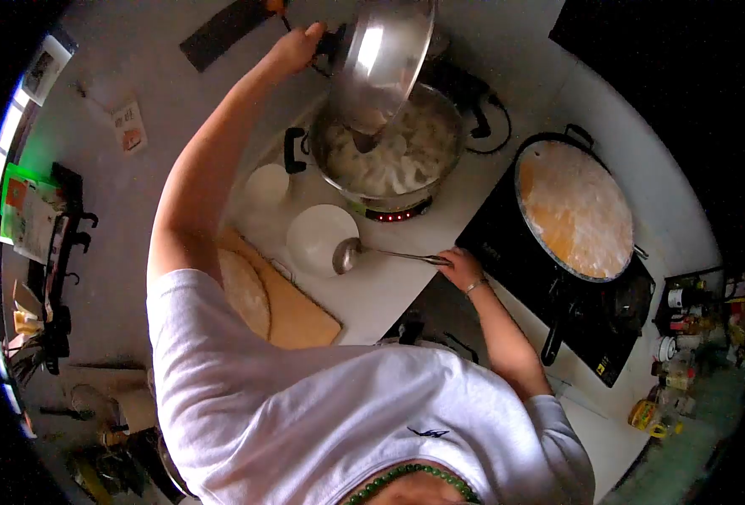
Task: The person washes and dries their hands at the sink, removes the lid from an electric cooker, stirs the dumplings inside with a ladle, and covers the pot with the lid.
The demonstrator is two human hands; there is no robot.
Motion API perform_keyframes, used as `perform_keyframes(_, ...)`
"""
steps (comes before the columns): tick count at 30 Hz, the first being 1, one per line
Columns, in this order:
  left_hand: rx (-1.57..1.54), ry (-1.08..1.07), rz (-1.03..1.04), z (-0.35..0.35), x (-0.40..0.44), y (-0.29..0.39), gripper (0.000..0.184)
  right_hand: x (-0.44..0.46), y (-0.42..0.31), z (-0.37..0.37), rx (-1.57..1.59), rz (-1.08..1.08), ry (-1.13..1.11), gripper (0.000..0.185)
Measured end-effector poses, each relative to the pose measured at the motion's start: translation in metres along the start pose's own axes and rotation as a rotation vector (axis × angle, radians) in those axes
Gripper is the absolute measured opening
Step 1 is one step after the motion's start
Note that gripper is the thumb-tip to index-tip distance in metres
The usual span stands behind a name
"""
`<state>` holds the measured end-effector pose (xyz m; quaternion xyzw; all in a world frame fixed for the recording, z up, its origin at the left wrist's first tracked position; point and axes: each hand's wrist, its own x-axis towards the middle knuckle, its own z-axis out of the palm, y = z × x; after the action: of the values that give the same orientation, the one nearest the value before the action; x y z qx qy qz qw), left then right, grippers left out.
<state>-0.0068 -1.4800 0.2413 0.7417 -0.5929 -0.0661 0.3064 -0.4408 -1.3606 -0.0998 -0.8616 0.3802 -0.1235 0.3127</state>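
My left hand point(299, 48), raised at the upper left, is closed on the black handle of a shiny lid point(383, 63). That lid is tilted above a steel pot point(377, 200) and hides part of its opening. Pale food point(406, 160) in cloudy liquid shows inside. My right hand point(461, 269) grips the end of a long metal ladle point(396, 253), whose bowl is over the right edge of a white bowl point(318, 236).
A large pan point(576, 210) of white-coated food sits on a black cooktop point(507, 219) at the right. Left of the white bowl are a small pale dish point(267, 183) and a wooden board point(301, 316). Bottles point(677, 374) stand far right.
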Motion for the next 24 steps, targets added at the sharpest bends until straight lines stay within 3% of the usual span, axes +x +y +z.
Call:
perform_keyframes(2,0.079,0.044,-0.004,0.010,0.006,-0.005,0.059,-0.002,-0.004,-0.001,-0.116,-0.057,0.066,0.031)
perform_keyframes(4,0.249,0.116,0.197,0.017,0.009,-0.004,0.059,-0.004,-0.014,0.003,-0.350,-0.058,0.157,0.027)
perform_keyframes(5,0.246,0.119,0.199,0.019,0.010,-0.001,0.059,-0.006,-0.018,0.004,-0.400,-0.047,0.224,0.030)
perform_keyframes(9,0.717,-0.107,0.350,0.019,-0.041,0.079,0.055,-0.008,-0.028,0.004,-0.446,0.000,0.235,0.045)
perform_keyframes(12,0.829,-0.136,0.460,0.053,-0.033,0.067,0.052,-0.012,-0.032,0.005,-0.450,0.017,0.245,0.049)
perform_keyframes(14,0.853,-0.246,0.296,0.060,-0.054,0.092,0.053,-0.014,-0.033,0.003,-0.432,0.033,0.239,0.052)
perform_keyframes(16,0.956,-0.244,0.396,0.078,-0.054,0.079,0.054,-0.016,-0.032,0.002,-0.413,0.047,0.233,0.056)
perform_keyframes(24,0.789,-0.336,0.300,0.083,-0.062,0.091,0.054,-0.029,-0.044,-0.003,-0.335,0.012,0.390,0.053)
